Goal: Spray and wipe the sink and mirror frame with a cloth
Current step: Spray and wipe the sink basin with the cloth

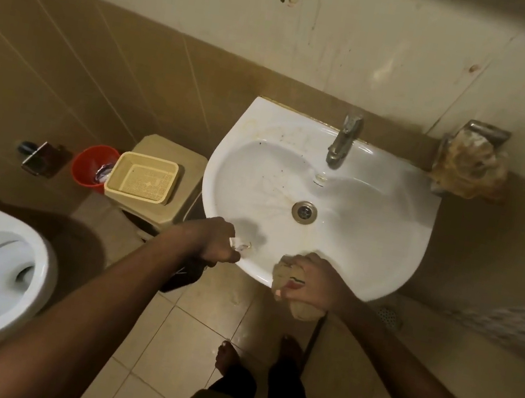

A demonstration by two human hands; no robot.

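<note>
We grip the bunched cloth (292,282) in our right hand (313,283) on the sink (367,251) front rim. Our left hand (217,241) pinches a small pale scrap at the rim. Brown streaks near the drain (304,212) may smear rather than lift.

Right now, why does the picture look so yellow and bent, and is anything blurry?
Head view: dim, warm light tints the walls and floor yellow-brown; the wide-angle lens bows the wall tiles and stretches both arms; the left hand casts a soft shadow into the sink; the cloth in the right hand looks slightly smeared; the faucet shows little glare.
</note>
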